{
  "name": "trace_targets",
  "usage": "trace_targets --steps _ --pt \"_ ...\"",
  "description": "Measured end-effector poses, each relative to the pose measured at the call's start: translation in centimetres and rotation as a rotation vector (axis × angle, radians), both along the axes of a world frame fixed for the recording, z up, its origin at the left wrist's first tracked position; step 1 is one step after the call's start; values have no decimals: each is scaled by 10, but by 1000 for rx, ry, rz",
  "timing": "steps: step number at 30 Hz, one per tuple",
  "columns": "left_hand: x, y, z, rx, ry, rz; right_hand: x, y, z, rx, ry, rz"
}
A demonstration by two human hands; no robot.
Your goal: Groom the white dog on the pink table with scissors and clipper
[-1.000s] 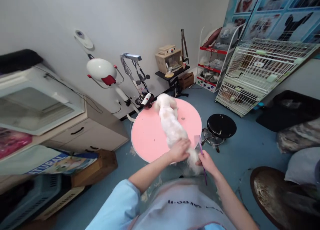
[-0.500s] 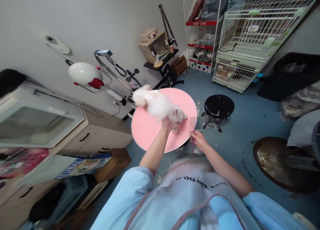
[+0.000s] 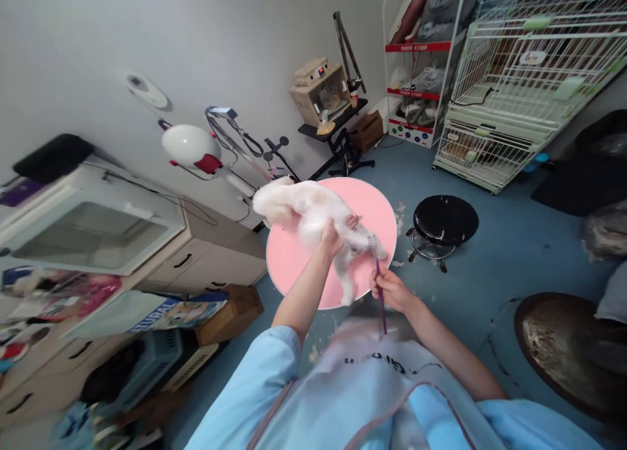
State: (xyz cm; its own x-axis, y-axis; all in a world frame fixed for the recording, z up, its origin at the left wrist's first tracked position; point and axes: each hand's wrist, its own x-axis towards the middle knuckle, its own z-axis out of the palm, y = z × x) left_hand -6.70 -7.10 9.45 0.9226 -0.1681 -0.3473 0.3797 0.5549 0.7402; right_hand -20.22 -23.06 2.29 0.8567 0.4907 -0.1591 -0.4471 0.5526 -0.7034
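Note:
A small white dog [image 3: 313,205] is on the round pink table [image 3: 289,267], its limbs reaching toward the near right edge. My left hand [image 3: 333,238] is closed around the dog's body, thumb on the near side and fingertips showing beyond it. The purple comb [image 3: 381,306] is pinched in the fingers of my right hand [image 3: 392,290], at the table's right edge. Its toothed end points away from me and overlaps the dog's lower leg; contact is hard to make out.
A black round stool [image 3: 445,220] stands right of the table, with hair tufts on the blue floor. A lamp-like white device [image 3: 191,148] on an arm is at the back left. Stacked wire cages [image 3: 509,97] stand at the back right, and cabinets [image 3: 171,267] line the left.
My left hand has shifted its hold along the dog, whose limbs now stretch toward the right edge. My right hand has brought the comb up against the dog's leg. The view has turned left.

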Motion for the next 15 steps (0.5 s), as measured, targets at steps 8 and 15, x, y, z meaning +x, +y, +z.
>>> trace_targets --steps 8,15 --pt "20 7 -16 18 46 41 22 -57 -8 -367 -204 -281" --pt "36 20 -27 -136 30 -20 60 24 2 -293 52 -365"
